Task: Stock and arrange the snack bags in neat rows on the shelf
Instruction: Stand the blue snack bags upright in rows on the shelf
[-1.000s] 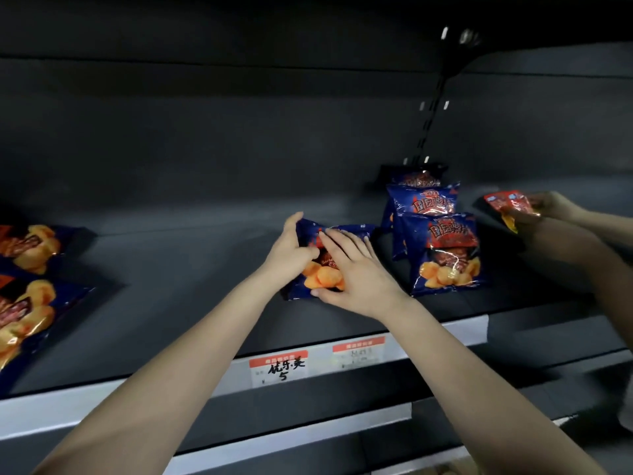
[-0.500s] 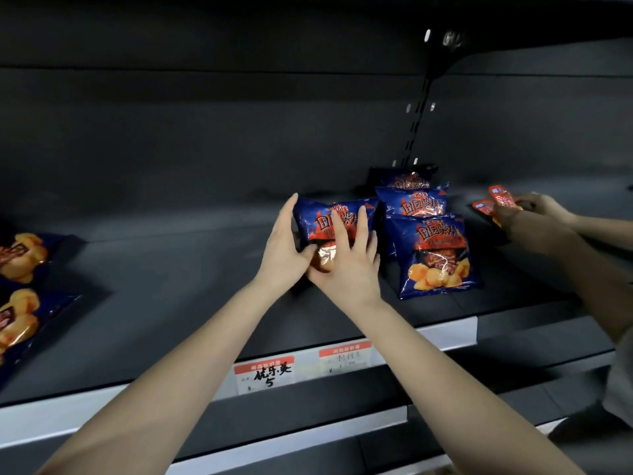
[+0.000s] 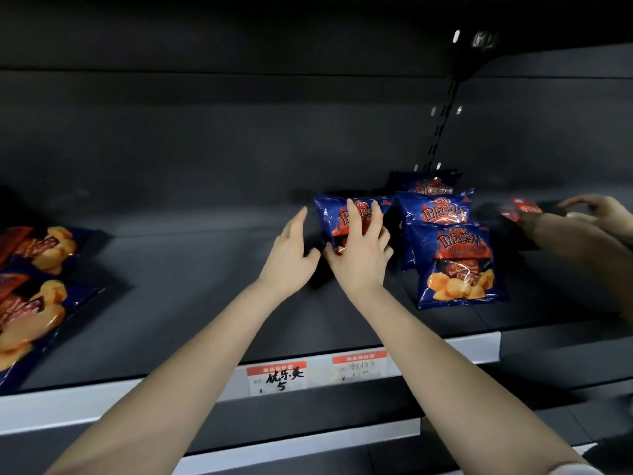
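Observation:
A blue snack bag stands upright near the back of the dark shelf. My right hand lies flat against its front, fingers spread over the red print. My left hand is just left of the bag, fingers apart, its thumb close to the bag's lower corner. To the right, three matching blue bags stand in a row front to back: the front one, a second and a rear one.
Larger bags of the same snack lie flat at the shelf's left end. Another person's hands handle small red packets at the right. Price tags sit on the white shelf edge.
The bag went from lying flat to standing upright and moved toward the back of the shelf. My left hand has come off its side and opened.

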